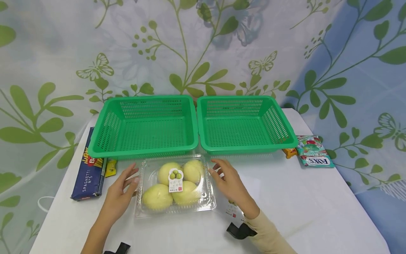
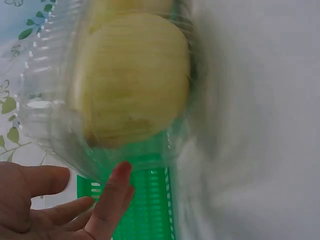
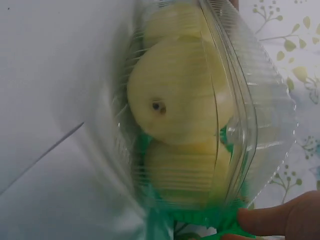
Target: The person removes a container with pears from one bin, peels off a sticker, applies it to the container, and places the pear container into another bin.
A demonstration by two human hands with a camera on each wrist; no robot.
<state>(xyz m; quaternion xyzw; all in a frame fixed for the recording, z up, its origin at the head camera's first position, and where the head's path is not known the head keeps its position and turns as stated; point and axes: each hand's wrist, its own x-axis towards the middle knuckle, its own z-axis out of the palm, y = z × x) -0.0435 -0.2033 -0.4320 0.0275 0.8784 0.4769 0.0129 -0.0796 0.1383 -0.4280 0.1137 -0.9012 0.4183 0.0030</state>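
Observation:
A clear plastic clamshell box [image 1: 209, 197] of several pale yellow-green pears [image 1: 157, 197] lies on the white table, with a white fruit label [image 1: 175, 180] on its lid. At its left side my left hand [image 1: 120, 192] has its fingers spread; in the left wrist view a fingertip [image 2: 121, 172] is close to the box's corner, contact unclear. My right hand [image 1: 229, 181] is at the box's upper right edge, fingers slightly bent. In the right wrist view its thumb [image 3: 265, 220] lies beside the box's end, and the other fingers are mostly out of sight.
Two green baskets [image 1: 146, 153] [image 1: 247, 147] stand side by side behind the box. At left lie a blue spaghetti box [image 1: 88, 176] and a yellow packet [image 1: 111, 168]. At right are an orange packet [image 1: 290, 152] and a Fox's bag [image 1: 314, 151]. Another fruit label [image 1: 233, 210] shows by my right wrist.

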